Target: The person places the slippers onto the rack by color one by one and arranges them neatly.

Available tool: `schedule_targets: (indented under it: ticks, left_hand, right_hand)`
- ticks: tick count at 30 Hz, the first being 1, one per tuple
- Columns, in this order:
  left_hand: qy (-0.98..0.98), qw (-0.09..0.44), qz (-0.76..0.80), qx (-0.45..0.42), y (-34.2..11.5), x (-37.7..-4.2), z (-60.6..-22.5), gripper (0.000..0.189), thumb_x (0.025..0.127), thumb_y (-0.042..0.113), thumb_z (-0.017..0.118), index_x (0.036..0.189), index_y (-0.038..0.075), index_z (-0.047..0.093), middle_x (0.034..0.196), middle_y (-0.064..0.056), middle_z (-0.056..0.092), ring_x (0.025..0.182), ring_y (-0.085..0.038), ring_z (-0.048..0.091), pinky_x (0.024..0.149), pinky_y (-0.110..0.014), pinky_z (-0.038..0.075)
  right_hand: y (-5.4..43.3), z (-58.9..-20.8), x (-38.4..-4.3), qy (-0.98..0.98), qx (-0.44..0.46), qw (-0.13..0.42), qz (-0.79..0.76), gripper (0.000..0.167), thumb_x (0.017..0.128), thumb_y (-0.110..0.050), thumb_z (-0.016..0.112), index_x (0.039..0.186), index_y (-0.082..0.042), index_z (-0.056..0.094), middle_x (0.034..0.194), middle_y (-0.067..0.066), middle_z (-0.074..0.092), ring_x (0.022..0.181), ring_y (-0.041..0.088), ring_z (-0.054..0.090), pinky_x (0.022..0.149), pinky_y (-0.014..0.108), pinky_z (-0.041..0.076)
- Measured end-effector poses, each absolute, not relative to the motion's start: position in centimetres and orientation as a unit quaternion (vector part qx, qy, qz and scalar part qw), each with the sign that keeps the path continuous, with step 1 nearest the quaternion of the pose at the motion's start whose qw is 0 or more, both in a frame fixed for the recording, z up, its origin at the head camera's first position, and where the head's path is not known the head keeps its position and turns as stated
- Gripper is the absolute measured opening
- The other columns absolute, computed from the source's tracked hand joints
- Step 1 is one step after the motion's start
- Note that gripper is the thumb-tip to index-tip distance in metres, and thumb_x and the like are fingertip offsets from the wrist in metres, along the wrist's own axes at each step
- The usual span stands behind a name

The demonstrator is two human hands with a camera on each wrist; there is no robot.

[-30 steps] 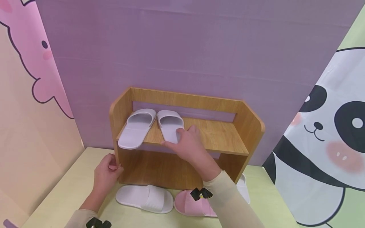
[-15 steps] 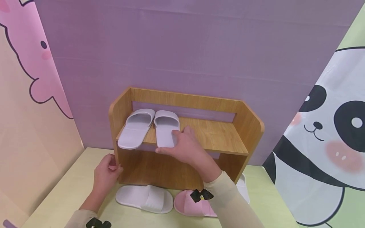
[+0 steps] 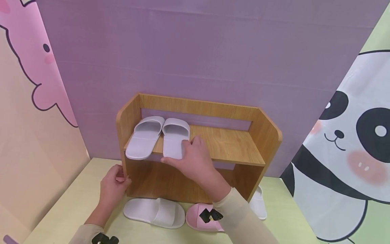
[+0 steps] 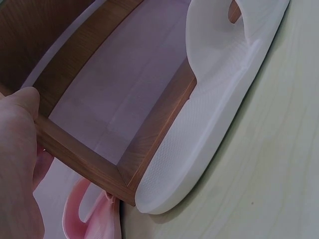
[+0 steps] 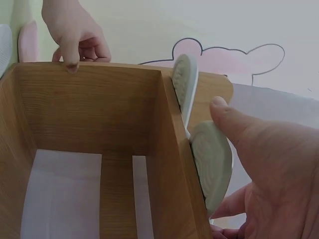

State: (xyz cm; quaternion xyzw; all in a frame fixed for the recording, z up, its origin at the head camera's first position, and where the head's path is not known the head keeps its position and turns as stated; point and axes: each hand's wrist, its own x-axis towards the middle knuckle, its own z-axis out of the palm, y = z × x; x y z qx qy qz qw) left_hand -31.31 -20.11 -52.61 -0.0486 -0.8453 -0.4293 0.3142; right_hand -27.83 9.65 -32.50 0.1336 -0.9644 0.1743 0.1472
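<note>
A small wooden shoe rack (image 3: 195, 181) has two white slippers side by side on the left of its upper shelf, toes toward the back. My right hand (image 3: 195, 159) holds the right slipper (image 3: 173, 146) at its heel end, thumb in front and fingers along its right side. The left slipper (image 3: 141, 144) sits close to the rack's left panel, its heel jutting past the shelf edge. With my left hand (image 3: 112, 186) I grip the front edge of that panel; in the left wrist view the thumb (image 4: 27, 99) lies over the wood.
On the table (image 3: 70, 206) before the rack lie a white slipper (image 3: 153, 212) and a pink slipper (image 3: 201, 218), partly under my right sleeve. Another white slipper (image 3: 258, 205) stands right of the rack. A pink slipper (image 4: 84, 219) shows beyond the left panel. A purple backdrop (image 3: 195, 51) rises behind.
My right hand has shifted left with the right slipper, which has turned straighter and now sits against the left one. My left hand stays on the panel.
</note>
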Motion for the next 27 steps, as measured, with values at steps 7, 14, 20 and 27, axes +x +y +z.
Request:
schedule_targets:
  ticks: [7, 14, 20, 27]
  left_hand:
    - [-0.844, 0.315, -0.431, -0.049, -20.1, -31.28, -52.61, 0.03, 0.089, -0.004, 0.081, 0.111, 0.008, 0.065, 0.104, -0.009, 0.072, 0.089, -0.026, 0.073, 0.074, -0.026, 0.061]
    - [-0.843, 0.312, -0.436, -0.045, -20.13, -31.35, -52.67, 0.031, 0.088, -0.004, 0.081, 0.113, 0.006, 0.066, 0.104, -0.01, 0.073, 0.088, -0.027, 0.074, 0.074, -0.025, 0.061]
    - [-0.841, 0.315, -0.437, -0.05, -20.19, -31.39, -52.68, 0.031, 0.088, -0.004, 0.081, 0.113, 0.007, 0.066, 0.104, -0.009, 0.073, 0.088, -0.026, 0.074, 0.075, -0.024, 0.061]
    - [-0.839, 0.317, -0.438, -0.054, -20.19, -31.37, -52.8, 0.031, 0.088, -0.005, 0.082, 0.112, 0.005, 0.066, 0.103, -0.01, 0.073, 0.088, -0.026, 0.074, 0.074, -0.024, 0.061]
  right_hand:
    - [9.13, -32.73, -27.64, -0.965, 0.126, 0.156, 0.167, 0.1, 0.081, -0.085, 0.078, 0.138, -0.003, 0.066, 0.112, 0.011, 0.051, 0.104, 0.025, 0.047, 0.076, 0.035, 0.048]
    - [9.22, -32.8, -27.59, -0.964, 0.138, 0.156, 0.166, 0.096, 0.083, -0.082, 0.079, 0.137, -0.004, 0.067, 0.112, 0.01, 0.051, 0.103, 0.025, 0.048, 0.077, 0.036, 0.047]
    - [9.41, -32.93, -27.71, -0.961, 0.148, 0.16, 0.172, 0.091, 0.084, -0.08, 0.079, 0.133, -0.005, 0.068, 0.111, 0.009, 0.051, 0.102, 0.024, 0.048, 0.078, 0.036, 0.048]
    - [9.9, -33.22, -27.5, -0.953, 0.156, 0.165, 0.199, 0.085, 0.085, -0.077, 0.081, 0.129, -0.006, 0.068, 0.113, 0.005, 0.05, 0.105, 0.022, 0.047, 0.079, 0.035, 0.048]
